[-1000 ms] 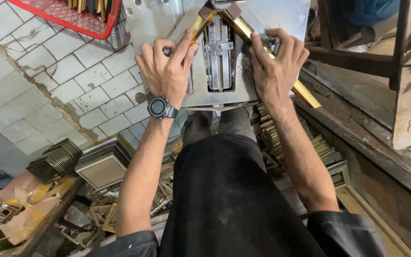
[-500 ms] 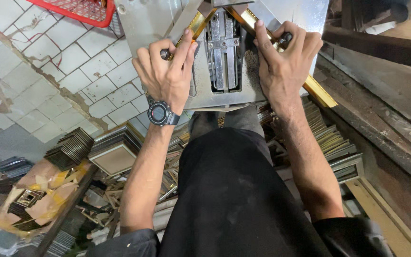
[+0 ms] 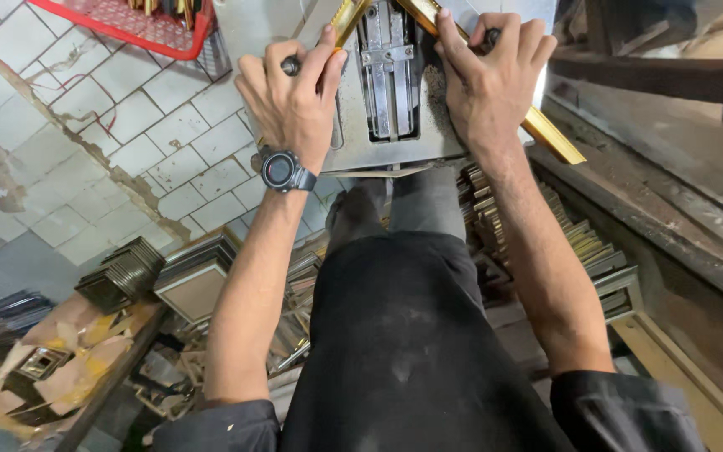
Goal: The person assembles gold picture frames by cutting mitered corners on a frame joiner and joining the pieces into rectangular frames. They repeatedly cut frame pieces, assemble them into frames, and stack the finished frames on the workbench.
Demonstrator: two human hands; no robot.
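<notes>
**Both hands pinning gold moulding at the metal machine**

Since half a second ago our view has tipped down and closed in a little; our hands and the two strips have kept their places on the machine. We judge from this that the pieces are seated and the grip is settled, not being adjusted.

Our left hand [image 3: 294, 96] is closed around a small dark knob [image 3: 291, 64], with its fingers pressing the left gold strip [image 3: 346, 18] onto the grey metal plate [image 3: 353, 134]. Our right hand [image 3: 491, 84] is clamped the same way on the right gold strip [image 3: 550, 134], fingers curled over a second dark knob [image 3: 490, 38].

The two strips lie on the plate either side of the central steel block [image 3: 388, 75]. Each long axis runs diagonally: the right strip slants from the block down and outward past our wrist, its cut end pointing to the lower right and overhanging the plate's edge. The left strip slants the opposite way, so the two meet in a V near the top of the view.

A wristwatch [image 3: 280, 170] sits on our left wrist. Stacks of finished frames [image 3: 123, 276] lie on the floor below.
</notes>
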